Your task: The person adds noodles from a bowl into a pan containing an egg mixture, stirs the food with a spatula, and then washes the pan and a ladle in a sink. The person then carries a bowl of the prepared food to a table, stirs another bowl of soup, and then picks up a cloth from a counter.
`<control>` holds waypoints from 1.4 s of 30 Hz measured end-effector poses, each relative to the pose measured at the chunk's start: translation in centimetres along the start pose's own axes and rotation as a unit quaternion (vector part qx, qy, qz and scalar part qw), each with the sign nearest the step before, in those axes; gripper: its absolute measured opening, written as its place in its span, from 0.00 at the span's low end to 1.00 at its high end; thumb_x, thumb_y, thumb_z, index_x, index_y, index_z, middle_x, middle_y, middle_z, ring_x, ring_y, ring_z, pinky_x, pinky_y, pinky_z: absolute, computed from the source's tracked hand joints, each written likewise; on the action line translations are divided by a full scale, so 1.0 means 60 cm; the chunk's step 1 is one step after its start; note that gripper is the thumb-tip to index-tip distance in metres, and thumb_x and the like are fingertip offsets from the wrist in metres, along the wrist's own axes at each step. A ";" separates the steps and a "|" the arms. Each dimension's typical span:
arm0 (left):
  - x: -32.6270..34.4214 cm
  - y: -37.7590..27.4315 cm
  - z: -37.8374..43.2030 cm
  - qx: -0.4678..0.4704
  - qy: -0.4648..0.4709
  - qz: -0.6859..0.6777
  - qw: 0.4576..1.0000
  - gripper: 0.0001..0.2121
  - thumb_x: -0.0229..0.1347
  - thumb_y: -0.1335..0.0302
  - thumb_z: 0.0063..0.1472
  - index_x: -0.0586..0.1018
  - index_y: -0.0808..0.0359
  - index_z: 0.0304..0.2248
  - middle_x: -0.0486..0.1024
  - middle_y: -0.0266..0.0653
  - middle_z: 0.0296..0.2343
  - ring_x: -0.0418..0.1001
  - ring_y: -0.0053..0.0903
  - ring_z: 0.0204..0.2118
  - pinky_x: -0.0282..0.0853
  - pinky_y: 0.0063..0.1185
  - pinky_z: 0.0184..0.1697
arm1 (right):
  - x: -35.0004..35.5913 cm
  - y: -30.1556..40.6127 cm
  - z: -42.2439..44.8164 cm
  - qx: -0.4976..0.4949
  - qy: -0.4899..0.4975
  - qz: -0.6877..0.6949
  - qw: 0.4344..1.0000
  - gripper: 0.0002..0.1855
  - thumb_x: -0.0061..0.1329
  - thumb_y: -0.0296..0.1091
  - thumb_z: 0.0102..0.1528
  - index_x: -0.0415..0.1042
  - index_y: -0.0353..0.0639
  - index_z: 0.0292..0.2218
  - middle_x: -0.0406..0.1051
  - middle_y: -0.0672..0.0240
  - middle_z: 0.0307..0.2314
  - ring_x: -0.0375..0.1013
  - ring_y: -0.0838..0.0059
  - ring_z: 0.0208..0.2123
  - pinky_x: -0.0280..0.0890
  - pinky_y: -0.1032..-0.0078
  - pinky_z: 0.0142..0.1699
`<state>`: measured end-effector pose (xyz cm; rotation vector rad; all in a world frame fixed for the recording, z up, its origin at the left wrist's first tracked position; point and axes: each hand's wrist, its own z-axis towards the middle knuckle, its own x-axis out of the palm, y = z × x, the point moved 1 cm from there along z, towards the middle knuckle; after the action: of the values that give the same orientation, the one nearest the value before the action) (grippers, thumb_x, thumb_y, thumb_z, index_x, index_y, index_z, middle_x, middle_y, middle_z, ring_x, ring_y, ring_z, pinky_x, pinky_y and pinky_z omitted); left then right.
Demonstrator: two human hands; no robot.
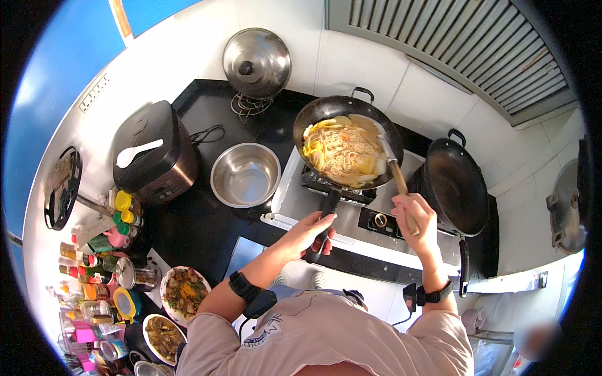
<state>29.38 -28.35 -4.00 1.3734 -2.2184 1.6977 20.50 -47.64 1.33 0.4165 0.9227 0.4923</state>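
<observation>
My left hand (316, 233) grips the black handle (331, 203) of a dark wok (314, 109) over the left burner of a gas stove (292, 197). Inside the wok lie noodles (342, 145) with pale and yellow cabbage leaves (316, 151) in a brownish broth. My right hand (416, 217) is closed around the wooden handle of a spatula (398, 176). Its metal end rests inside the wok's right side, partly hidden by food. Just right of my right hand stands a second, dark wok (456, 188), tilted, with no food visible in it.
A steel bowl (245, 175) stands left of the stove, near a rice cooker (153, 155) with a white spoon (140, 152) on top. A metal lid (257, 63) leans against the back wall. Two dishes of cooked food (186, 295) and several seasoning jars (123, 201) crowd the left counter.
</observation>
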 end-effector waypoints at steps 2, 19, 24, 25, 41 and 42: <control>-0.004 0.001 0.005 -0.010 0.001 -0.025 1.000 0.10 0.42 0.66 0.48 0.61 0.63 0.28 0.63 0.32 0.17 0.63 0.18 0.15 0.58 0.13 0.13 | -0.002 0.002 -0.004 -0.002 0.006 -0.011 1.000 0.06 0.38 0.20 0.39 0.62 0.38 0.25 0.62 0.64 0.17 0.65 0.76 0.16 0.59 0.84 0.20; 0.014 0.012 -0.008 -0.089 0.017 -0.045 0.995 0.08 0.44 0.75 0.47 0.57 0.58 0.17 0.49 0.21 0.05 0.47 0.08 0.05 0.43 0.10 0.07 | -0.031 -0.018 0.002 0.157 -0.204 0.300 0.919 0.07 0.32 0.22 0.45 0.61 0.31 0.27 0.62 0.64 0.15 0.64 0.79 0.15 0.60 0.87 0.20; 0.031 0.016 -0.026 -0.074 0.017 -0.091 0.993 0.07 0.44 0.76 0.46 0.57 0.58 0.19 0.49 0.22 0.06 0.47 0.09 0.05 0.42 0.10 0.07 | -0.057 -0.031 0.039 0.150 -0.218 0.318 0.910 0.07 0.33 0.24 0.45 0.61 0.32 0.27 0.63 0.63 0.15 0.64 0.77 0.14 0.61 0.86 0.19; 0.037 0.017 -0.035 -0.072 0.013 -0.099 0.992 0.07 0.44 0.76 0.46 0.57 0.58 0.19 0.49 0.22 0.06 0.46 0.09 0.05 0.42 0.10 0.07 | -0.060 -0.030 0.045 0.142 -0.214 0.322 0.911 0.07 0.33 0.24 0.45 0.61 0.32 0.27 0.63 0.63 0.14 0.64 0.77 0.13 0.60 0.86 0.19; 0.030 0.029 -0.124 -0.021 -0.019 -0.151 0.988 0.08 0.45 0.75 0.45 0.56 0.59 0.18 0.49 0.22 0.06 0.47 0.08 0.06 0.42 0.10 0.06 | -0.010 0.044 0.185 0.081 0.037 0.237 0.967 0.07 0.35 0.27 0.44 0.62 0.35 0.27 0.62 0.67 0.12 0.63 0.82 0.12 0.58 0.89 0.16; 0.028 0.028 -0.126 -0.015 0.000 -0.160 0.987 0.08 0.45 0.75 0.45 0.56 0.59 0.18 0.49 0.22 0.06 0.47 0.08 0.06 0.42 0.10 0.06 | -0.006 0.051 0.201 0.079 0.066 0.219 0.970 0.07 0.35 0.28 0.43 0.62 0.35 0.27 0.61 0.67 0.11 0.63 0.82 0.12 0.58 0.89 0.16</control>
<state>23.79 -23.37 -1.38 1.6163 -1.8849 1.5458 29.68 -46.90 9.71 0.7474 1.0045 0.8611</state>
